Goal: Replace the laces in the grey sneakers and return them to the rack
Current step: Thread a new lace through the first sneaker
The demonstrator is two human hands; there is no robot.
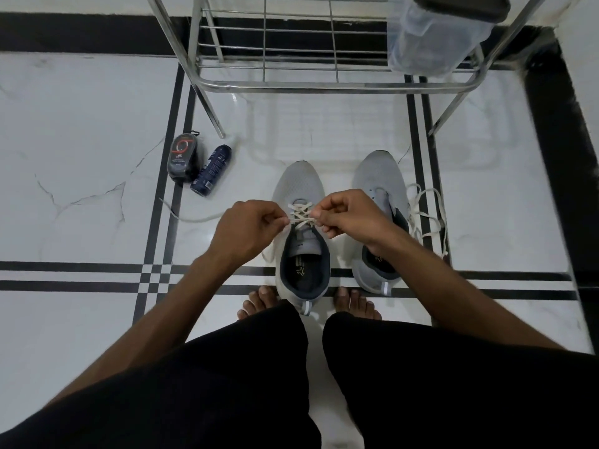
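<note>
While I squatted over the left sneaker (299, 241), bare floor (81, 140) lay open to its left, broken only by a shoe-polish bottle (183, 158) and a spray can (211, 170) lying near the rack (291, 84) leg. Right of it stood the other sneaker (379, 196), unlaced, with a loose lace (428, 218) heaped against its far side. The rack's lower rail crossed just beyond both toes. My feet sat just behind the left sneaker's heel.

Both forearms came in from either side, wrists bent inward over the tongue. My left hand (249, 231) pinched one lace (301, 213) end between thumb and forefinger, the other fingers curled. My right hand (346, 215) pinched the lace at the opposite eyelets, fingers folded tight. A lace tail trailed left across the tile.
</note>
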